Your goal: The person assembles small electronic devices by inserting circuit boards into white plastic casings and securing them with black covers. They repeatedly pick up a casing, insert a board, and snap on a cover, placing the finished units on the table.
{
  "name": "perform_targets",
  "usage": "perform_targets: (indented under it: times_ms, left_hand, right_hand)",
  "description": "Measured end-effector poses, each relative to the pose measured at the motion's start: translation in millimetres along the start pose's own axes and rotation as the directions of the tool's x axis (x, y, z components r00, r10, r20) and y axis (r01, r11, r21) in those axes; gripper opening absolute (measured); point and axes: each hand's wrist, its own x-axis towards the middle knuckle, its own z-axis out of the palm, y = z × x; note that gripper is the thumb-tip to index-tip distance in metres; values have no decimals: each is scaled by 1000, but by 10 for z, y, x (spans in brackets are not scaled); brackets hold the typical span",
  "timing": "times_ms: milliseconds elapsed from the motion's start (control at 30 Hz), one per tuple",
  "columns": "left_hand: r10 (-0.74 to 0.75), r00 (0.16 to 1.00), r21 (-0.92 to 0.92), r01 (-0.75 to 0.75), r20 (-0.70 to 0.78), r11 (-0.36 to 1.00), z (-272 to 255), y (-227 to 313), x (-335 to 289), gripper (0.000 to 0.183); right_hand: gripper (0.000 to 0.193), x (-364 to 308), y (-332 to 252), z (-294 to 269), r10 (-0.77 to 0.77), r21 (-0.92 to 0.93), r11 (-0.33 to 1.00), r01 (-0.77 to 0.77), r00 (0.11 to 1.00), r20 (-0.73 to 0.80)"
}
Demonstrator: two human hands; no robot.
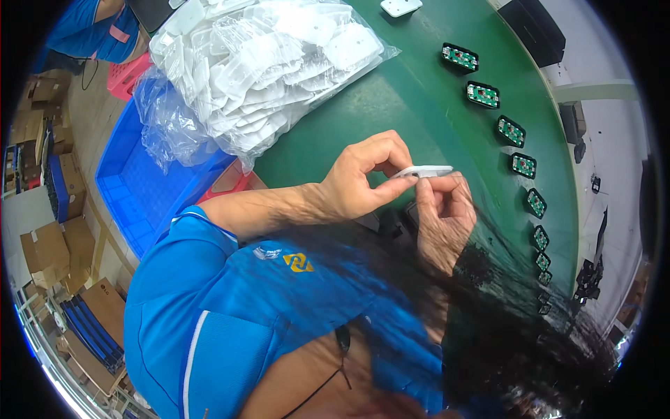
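Note:
Between my two hands, above the green table, is a thin white plastic cover (431, 170), seen nearly edge-on. My left hand (366, 174) pinches its left end between thumb and fingers. At its right end, the thumb and fingers of my right hand (447, 216) close on the underside and edge. A small dark spot shows under the cover by my thumbs; I cannot make out what it is. Dark strands of hair hang across my right forearm and hide part of it.
A clear bag of white plastic covers (258, 70) lies at the far left, beside a blue crate (150, 185). Several black cases with green circuit boards (511, 131) line the right side of the green table (363, 112). Another white cover (401, 6) lies at the far edge.

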Motion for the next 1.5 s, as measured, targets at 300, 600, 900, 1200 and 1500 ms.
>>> perform_targets:
  times_ms: [300, 600, 900, 1200, 1500]
  left_hand:
    - [-214, 975, -182, 222, 60, 958, -55, 217, -83, 10]
    - [-311, 948, -127, 317, 65, 940, -247, 203, 12, 26]
    - [-95, 993, 623, 121, -75, 773, -460, -373, 581, 8]
    - [-31, 993, 823, -79, 117, 563, -317, -630, 689, 18]
    - [1, 995, 939, -97, 103, 331, -121, -407, 368, 50]
  right_hand:
    - [17, -43, -61, -20, 128, 278, 954, -113, 991, -38]
    - [16, 154, 52, -23, 214, 188, 951, -246, 961, 176]
    - [40, 1747, 495, -265, -584, -680, 553, 482, 806, 97]
    - [45, 2491, 888, -316, -530, -608, 602, 518, 828, 180]
    - [32, 944, 753, -871, -29, -313, 946, 78, 987, 159]
